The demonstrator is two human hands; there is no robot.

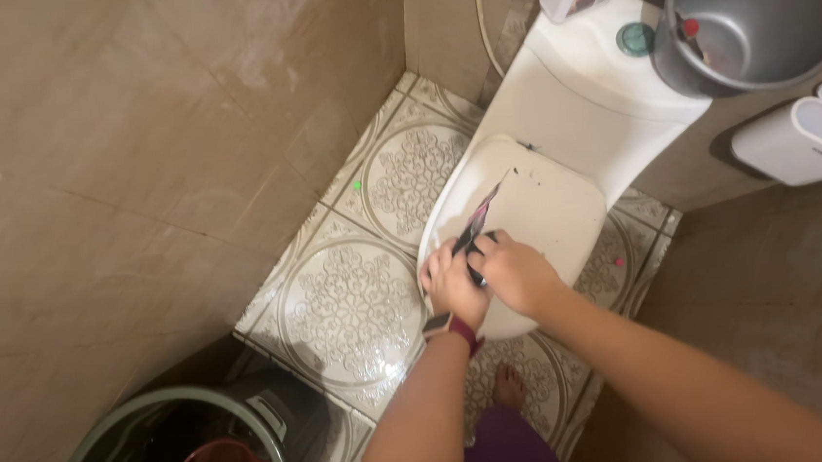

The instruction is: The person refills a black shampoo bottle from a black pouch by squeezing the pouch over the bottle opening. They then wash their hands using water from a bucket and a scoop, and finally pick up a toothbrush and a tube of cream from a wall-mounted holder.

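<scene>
White plastic, the closed toilet lid (546, 206) lies under both hands: the left hand (453, 286) and right hand (517, 272) pinch a small dark sachet (477, 226) between them above its front edge. Steady grip close to the sachet's corner seems best, keeping it over the lid.
</scene>
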